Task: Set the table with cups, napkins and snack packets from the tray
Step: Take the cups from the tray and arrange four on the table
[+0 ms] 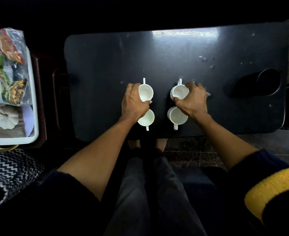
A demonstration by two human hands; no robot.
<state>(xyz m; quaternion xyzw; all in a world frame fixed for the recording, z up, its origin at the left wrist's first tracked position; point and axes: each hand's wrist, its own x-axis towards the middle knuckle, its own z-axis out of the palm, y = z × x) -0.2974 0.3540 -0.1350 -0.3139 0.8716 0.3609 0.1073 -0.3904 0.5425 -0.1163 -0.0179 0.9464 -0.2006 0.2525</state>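
Several white cups stand near the middle of the dark table (106, 65). My left hand (133, 101) grips the far left cup (146, 91) around its rim, handle pointing away. My right hand (194, 99) grips the far right cup (178, 91) the same way. Closer to me stand a near left cup (148, 118) and a near right cup (177, 116), handles pointing toward me, partly covered by my wrists. The white tray (33, 86) at the left holds snack packets (12, 48) and white napkins (28, 116).
A dark cup-holder recess (259, 86) is sunk into the table's right side. Crumbs dot the table's far right. A zigzag-patterned cloth (9, 172) lies at the lower left. My legs and feet are below the table's near edge.
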